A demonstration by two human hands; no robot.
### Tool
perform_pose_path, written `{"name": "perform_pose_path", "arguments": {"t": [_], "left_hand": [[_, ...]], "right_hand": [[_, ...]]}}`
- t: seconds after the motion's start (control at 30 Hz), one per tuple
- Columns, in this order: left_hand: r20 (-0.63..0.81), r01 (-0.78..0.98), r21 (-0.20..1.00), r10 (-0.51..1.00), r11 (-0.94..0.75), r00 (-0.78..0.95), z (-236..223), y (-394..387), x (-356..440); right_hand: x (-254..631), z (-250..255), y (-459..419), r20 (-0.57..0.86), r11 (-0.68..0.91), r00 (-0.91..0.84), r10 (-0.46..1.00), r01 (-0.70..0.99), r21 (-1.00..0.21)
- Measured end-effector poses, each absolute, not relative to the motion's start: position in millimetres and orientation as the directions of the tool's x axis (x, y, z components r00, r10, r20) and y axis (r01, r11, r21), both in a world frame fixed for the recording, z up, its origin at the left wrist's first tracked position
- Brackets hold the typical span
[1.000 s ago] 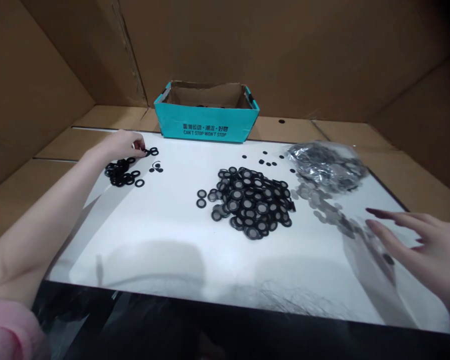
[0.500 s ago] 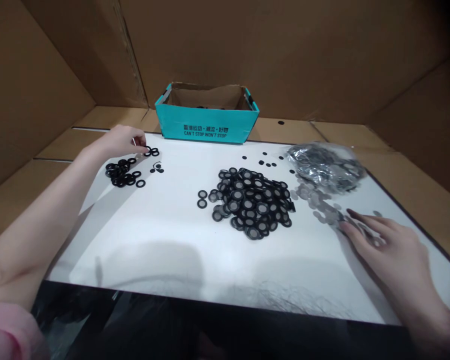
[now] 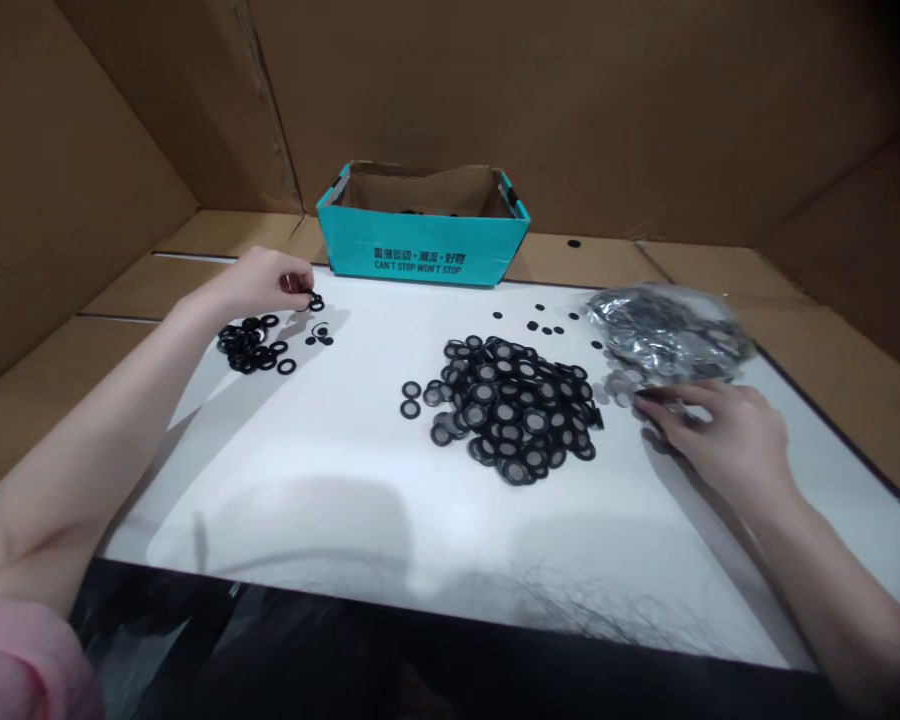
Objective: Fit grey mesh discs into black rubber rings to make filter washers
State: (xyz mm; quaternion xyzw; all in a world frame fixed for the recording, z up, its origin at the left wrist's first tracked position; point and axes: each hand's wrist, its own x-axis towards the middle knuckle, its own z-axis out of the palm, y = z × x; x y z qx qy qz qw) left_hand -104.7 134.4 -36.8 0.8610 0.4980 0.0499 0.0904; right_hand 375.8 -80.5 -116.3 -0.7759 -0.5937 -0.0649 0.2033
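My left hand (image 3: 274, 280) is at the back left, its fingers closed in a pinch on a black ring (image 3: 316, 302). Close below it lies a small heap of black rings (image 3: 249, 347), with a few small black discs (image 3: 321, 338) to its right. My right hand (image 3: 731, 430) is low over the table at the right, thumb and forefinger pinched together by the loose grey discs (image 3: 621, 385). What sits between those fingertips is too small to make out. Mid-table is a big pile of black rings with grey centres (image 3: 514, 405).
A teal open box (image 3: 420, 250) stands at the back, with dark pieces inside. Behind my right hand lies a clear plastic bag (image 3: 667, 335) of grey discs. Small black discs (image 3: 546, 328) are scattered beyond the pile. Cardboard walls (image 3: 570, 110) enclose the white tabletop (image 3: 307, 450).
My right hand has moved left and away from me, towards the bag and the loose grey discs. My left hand has shifted slightly right at the rings, its fingers more curled.
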Motion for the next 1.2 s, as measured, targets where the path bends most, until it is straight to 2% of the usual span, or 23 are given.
{"name": "perform_pose_path", "arguments": {"t": [0.2,0.53,0.67,0.8,0.87,0.97,1.07,1.2], "left_hand": [[0.017,0.802,0.259,0.833,-0.538,0.554,-31,123,-94],[0.002,0.754,0.285,0.787,-0.592,0.617,-30,113,-82],[-0.007,0.757,0.32,0.798,-0.569,0.603,-32,112,-81],[-0.013,0.686,0.458,0.768,-0.565,0.641,-32,102,-70],[-0.024,0.6,0.596,0.735,-0.534,0.678,-32,91,-60],[-0.094,0.445,0.801,0.65,-0.401,0.754,-32,71,-44],[-0.123,0.314,0.901,0.518,-0.3,0.847,-31,52,-32],[-0.057,0.142,0.973,0.405,-0.181,0.912,-27,33,-24]], "right_hand": [[372,-108,-80,0.293,-0.294,0.413,0.862,0.879,-0.375],[367,-104,-82,0.216,-0.33,0.465,0.858,0.824,-0.461],[364,-102,-83,0.244,-0.351,0.509,0.825,0.801,-0.484],[366,-100,-83,0.261,-0.379,0.545,0.797,0.788,-0.486],[367,-99,-83,0.259,-0.387,0.547,0.796,0.788,-0.478],[371,-99,-84,0.252,-0.384,0.532,0.808,0.801,-0.459],[375,-102,-84,0.252,-0.372,0.511,0.822,0.817,-0.441],[377,-105,-83,0.302,-0.34,0.489,0.818,0.836,-0.432]]}}
